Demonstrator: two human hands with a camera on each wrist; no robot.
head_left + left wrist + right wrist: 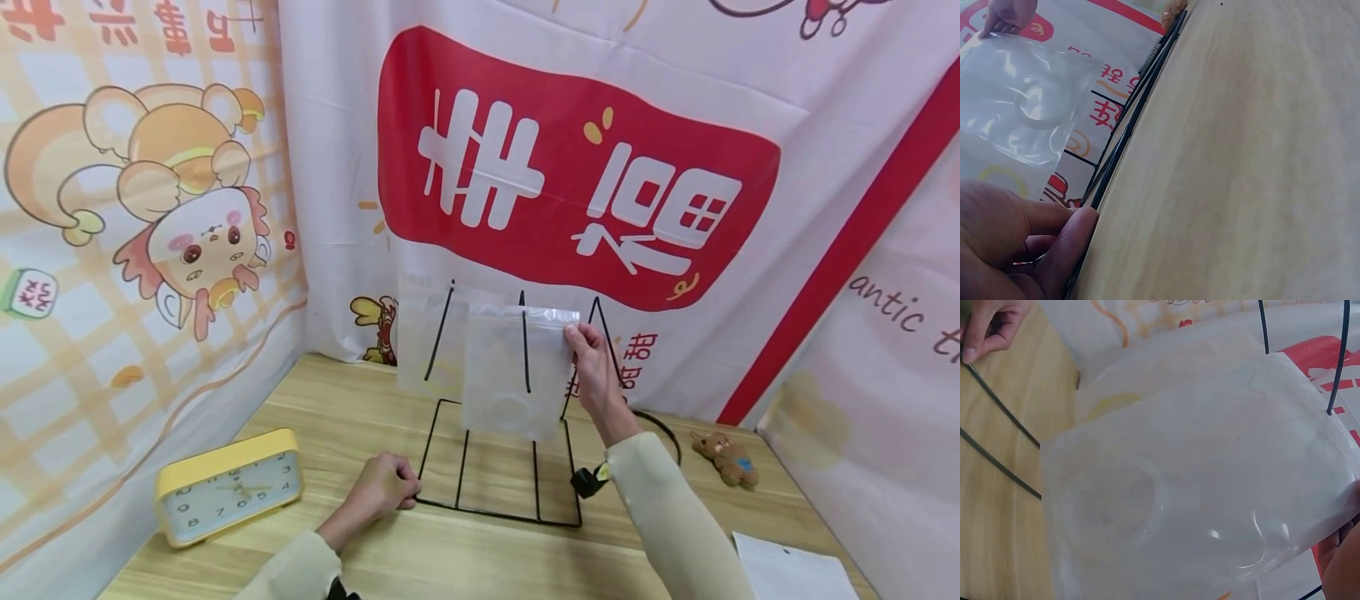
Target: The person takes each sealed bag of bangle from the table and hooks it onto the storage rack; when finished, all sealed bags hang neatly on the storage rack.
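Note:
A black wire rack with upright prongs stands on the wooden table. At its front left base corner my left hand pinches the wire between thumb and finger, plainly seen in the left wrist view. My right hand pinches the upper right corner of a translucent plastic bag. The bag hangs at the middle prong, and a faint round outline shows in its lower part. Farther left, a second translucent bag hangs by the left prong, with a yellow arc visible low on it.
A yellow alarm clock stands at the left of the table. On the right lie a small brown plush bear and a white flat packet. Printed cloth hangs close behind the rack and along both sides.

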